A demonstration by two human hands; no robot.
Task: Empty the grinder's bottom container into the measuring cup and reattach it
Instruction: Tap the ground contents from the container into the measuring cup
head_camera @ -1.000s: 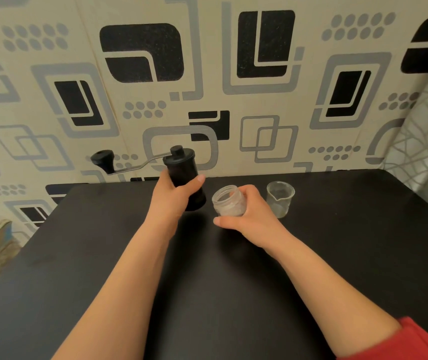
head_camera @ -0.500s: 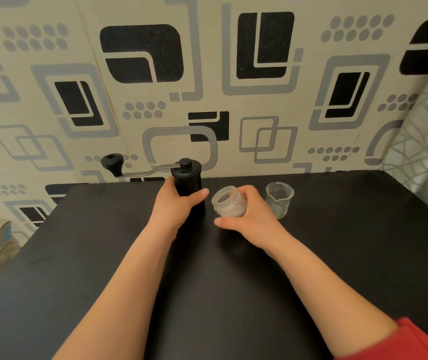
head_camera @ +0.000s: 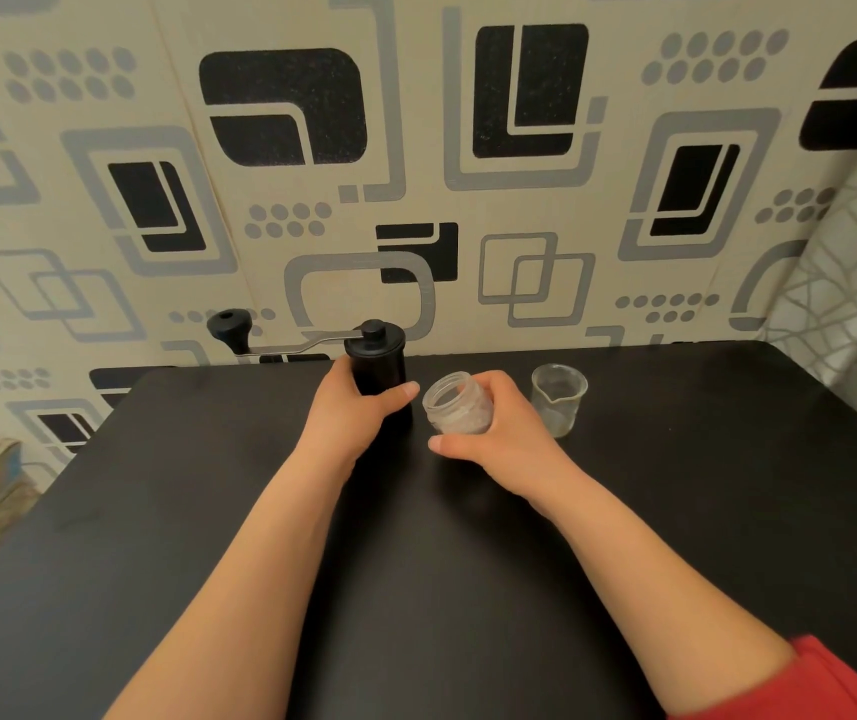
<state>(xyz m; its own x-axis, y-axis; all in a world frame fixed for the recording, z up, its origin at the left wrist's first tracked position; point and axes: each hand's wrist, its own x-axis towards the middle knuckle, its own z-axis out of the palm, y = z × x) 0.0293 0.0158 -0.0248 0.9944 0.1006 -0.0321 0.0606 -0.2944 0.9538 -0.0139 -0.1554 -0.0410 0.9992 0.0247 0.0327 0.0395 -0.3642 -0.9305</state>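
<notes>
Left hand: the left hand [head_camera: 351, 415] wraps the black grinder [head_camera: 378, 365], which stands upright on the black table [head_camera: 701, 511], crank handle [head_camera: 280, 339] reaching out to the left
Right hand: the right hand [head_camera: 499, 433] grips the clear bottom container [head_camera: 455, 402], detached, mouth tilted up and left, pale grounds inside
Measuring cup: the clear measuring cup [head_camera: 559, 400] stands upright just right of the container, apart from the hand
Backdrop: patterned wall [head_camera: 468, 148]; red sleeve [head_camera: 831, 683] at lower right

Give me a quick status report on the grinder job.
Left hand grips grinder. Right hand holds detached container. Measuring cup unobstructed.
</notes>
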